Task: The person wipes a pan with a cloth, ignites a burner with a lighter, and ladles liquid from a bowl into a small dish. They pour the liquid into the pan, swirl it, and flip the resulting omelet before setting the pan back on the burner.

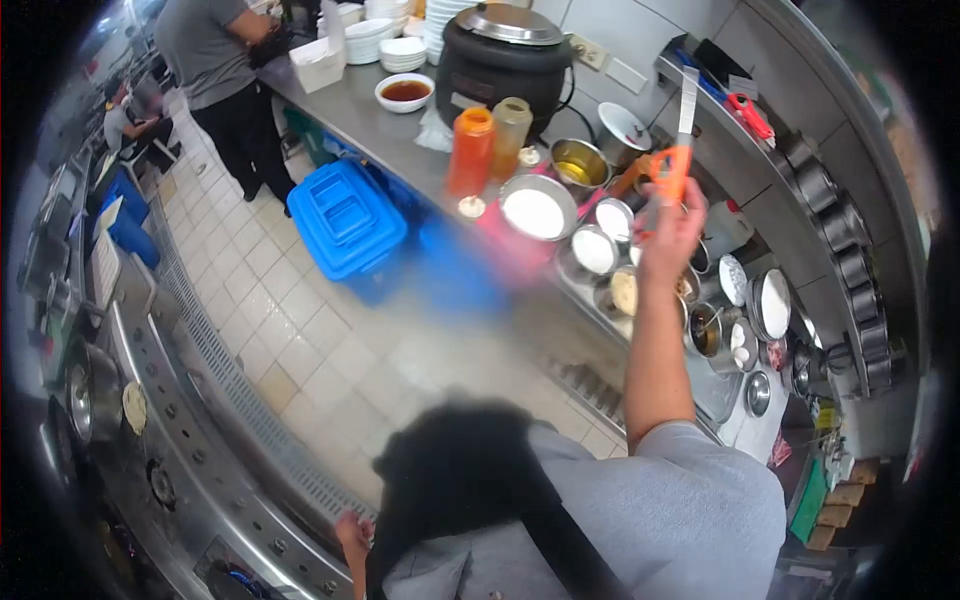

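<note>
My right hand (672,228) is raised over the counter at the right, its fingers closed round the orange handle of a knife-like tool (687,120) whose pale blade points up. Beneath and around that hand stand metal containers, among them a pot of white powder (535,212) and a smaller one with white contents (594,249). My left hand (354,530) is low beside the stove front at the bottom; its fingers look curled, and whether anything is in them is too small to tell.
A blue lidded bin (347,218) stands on the tiled floor. The stove (190,470) runs along the left. Sauce bottles (472,152) and a black soup pot (503,65) are on the counter. A person (215,60) stands at the counter's far end; another person sits farther back.
</note>
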Demonstrator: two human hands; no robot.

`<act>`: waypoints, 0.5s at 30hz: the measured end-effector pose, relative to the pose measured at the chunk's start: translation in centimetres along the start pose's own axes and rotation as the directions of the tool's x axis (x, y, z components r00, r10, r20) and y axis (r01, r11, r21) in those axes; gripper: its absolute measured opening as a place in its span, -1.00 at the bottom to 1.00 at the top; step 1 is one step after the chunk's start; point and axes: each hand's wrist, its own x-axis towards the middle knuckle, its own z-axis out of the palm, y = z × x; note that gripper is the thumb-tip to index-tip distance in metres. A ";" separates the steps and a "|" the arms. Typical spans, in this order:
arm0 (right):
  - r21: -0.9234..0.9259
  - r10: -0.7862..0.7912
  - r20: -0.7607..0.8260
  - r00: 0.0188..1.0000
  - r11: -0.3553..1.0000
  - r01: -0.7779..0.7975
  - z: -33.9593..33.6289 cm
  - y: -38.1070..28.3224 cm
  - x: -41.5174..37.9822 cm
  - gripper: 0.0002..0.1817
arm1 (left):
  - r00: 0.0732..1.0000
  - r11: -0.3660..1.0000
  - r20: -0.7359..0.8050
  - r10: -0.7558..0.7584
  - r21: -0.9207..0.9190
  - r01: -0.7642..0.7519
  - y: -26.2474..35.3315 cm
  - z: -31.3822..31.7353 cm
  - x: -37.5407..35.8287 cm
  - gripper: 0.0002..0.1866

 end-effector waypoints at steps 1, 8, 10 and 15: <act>-0.006 -0.005 -0.102 0.995 1.000 0.005 -1.5 -1.2 2.1 -0.60 | 0.990 0.963 0.027 0.141 0.230 -0.143 0.4 0.8 -0.4 -0.82; 0.245 0.153 -0.150 0.977 0.963 -0.113 -17.3 -4.2 16.2 -0.62 | 0.972 0.809 0.132 0.195 0.539 -0.235 4.7 5.0 0.1 -0.76; 0.326 0.260 0.123 0.958 0.901 -0.286 -23.3 -2.5 22.2 -0.59 | 0.955 0.787 0.105 0.278 0.545 -0.289 4.5 5.4 -1.1 -0.70; 0.248 0.399 0.391 0.829 0.822 -0.513 -32.6 3.2 33.7 -0.55 | 0.977 0.942 -0.200 -0.072 -0.336 0.001 2.5 6.5 -0.6 -0.76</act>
